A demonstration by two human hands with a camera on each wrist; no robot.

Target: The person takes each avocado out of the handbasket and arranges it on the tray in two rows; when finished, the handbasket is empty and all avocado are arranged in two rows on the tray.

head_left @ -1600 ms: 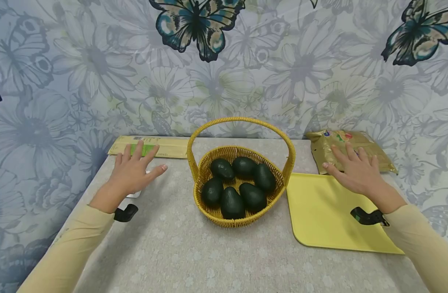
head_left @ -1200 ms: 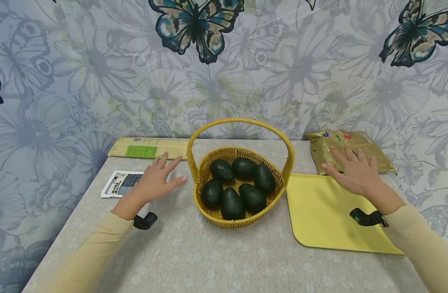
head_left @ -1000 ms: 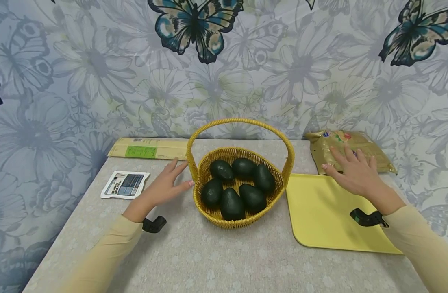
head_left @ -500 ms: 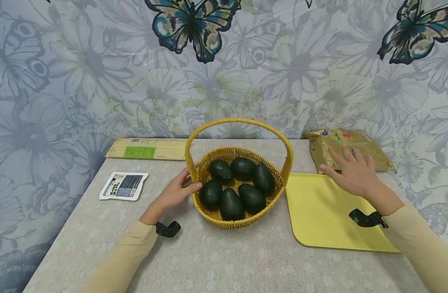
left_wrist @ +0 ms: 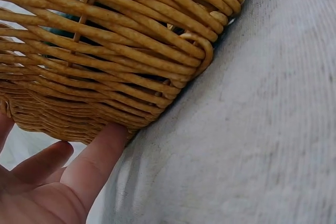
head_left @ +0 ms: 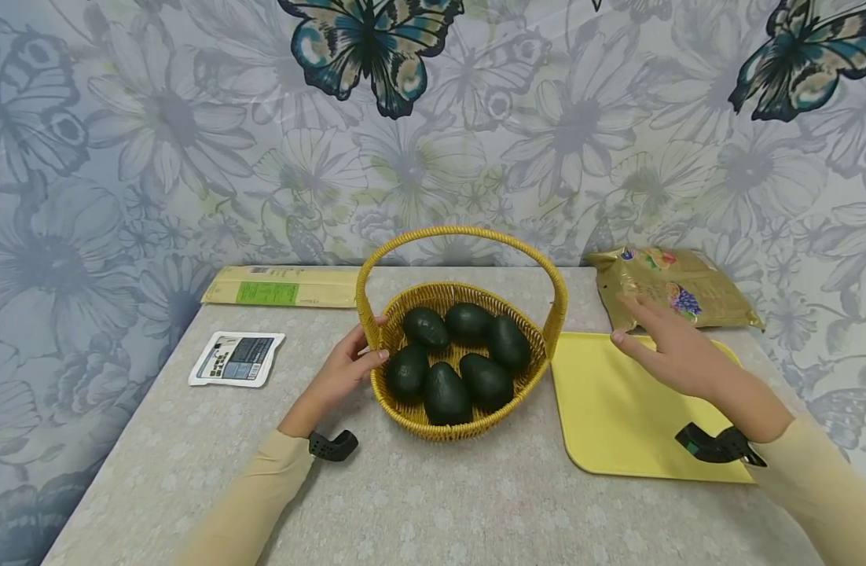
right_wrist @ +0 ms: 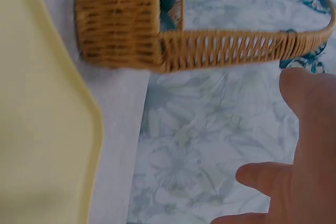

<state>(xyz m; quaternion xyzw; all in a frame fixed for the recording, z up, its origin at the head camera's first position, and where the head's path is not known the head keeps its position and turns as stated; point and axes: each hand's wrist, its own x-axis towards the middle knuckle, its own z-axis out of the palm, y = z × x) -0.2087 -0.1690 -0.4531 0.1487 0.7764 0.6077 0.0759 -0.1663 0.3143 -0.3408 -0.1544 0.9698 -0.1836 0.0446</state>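
A yellow wicker basket (head_left: 433, 431) with a tall arched handle stands mid-table, holding several dark green avocados (head_left: 448, 393). At its left end, my left hand (head_left: 343, 369) grips the side by the foot of the handle. The thumb lies at the rim and another fingertip shows behind the handle. Fingers (left_wrist: 100, 161) press against the woven outer wall in the left wrist view. My right hand (head_left: 680, 354) hovers above the yellow tray (head_left: 617, 424), fingers extended, thumb spread, holding nothing. The basket is apart from it in the right wrist view.
Behind the right hand lies a gold snack bag (head_left: 716, 291) with a fruit print. A white packet (head_left: 238, 359) with a dark label is at the left. A flat yellow package (head_left: 277, 286) lies along the back edge, before a floral wall cloth (head_left: 433, 157).
My left hand has moved right from over the white packet to the basket's left end and taken hold there. My right hand has turned slightly onto its side. The basket stays put.
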